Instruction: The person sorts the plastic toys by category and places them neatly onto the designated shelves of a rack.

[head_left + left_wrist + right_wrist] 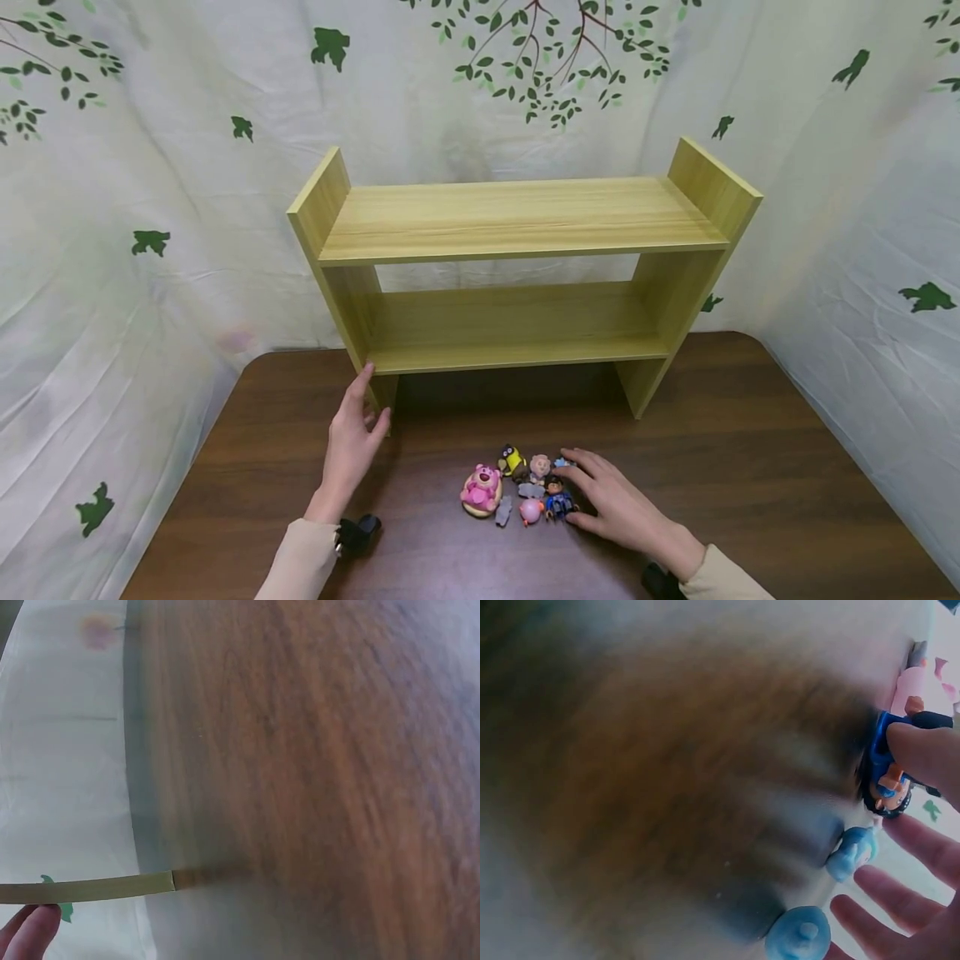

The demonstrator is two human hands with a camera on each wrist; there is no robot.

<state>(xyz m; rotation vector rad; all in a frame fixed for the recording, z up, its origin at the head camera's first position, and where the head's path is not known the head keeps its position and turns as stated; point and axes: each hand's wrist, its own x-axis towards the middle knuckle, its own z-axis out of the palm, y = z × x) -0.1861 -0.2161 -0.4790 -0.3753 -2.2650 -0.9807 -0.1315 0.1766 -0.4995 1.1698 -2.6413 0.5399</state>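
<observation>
My left hand (354,429) is at the left side panel of a light wooden shelf unit (517,325), a fingertip at its front edge near the lower board. In the left wrist view, a fingertip (41,926) meets the panel edge (86,891). My right hand (618,504) spreads over the right side of several small figurines. Its thumb overlaps a dark-haired figure in blue (881,754), with the index fingertip by the head. Two light-blue pieces (849,853) lie near the other fingertips. Left of them are a pink bear (482,490) and a pink round figure (531,511).
A yellow-and-black figure (512,461), a pale pink-faced figure (540,467) and small grey pieces (503,511) complete the cluster on the brown table (720,492). The two-board shelf stands behind it. White cloth with leaf prints (187,250) hangs around the table.
</observation>
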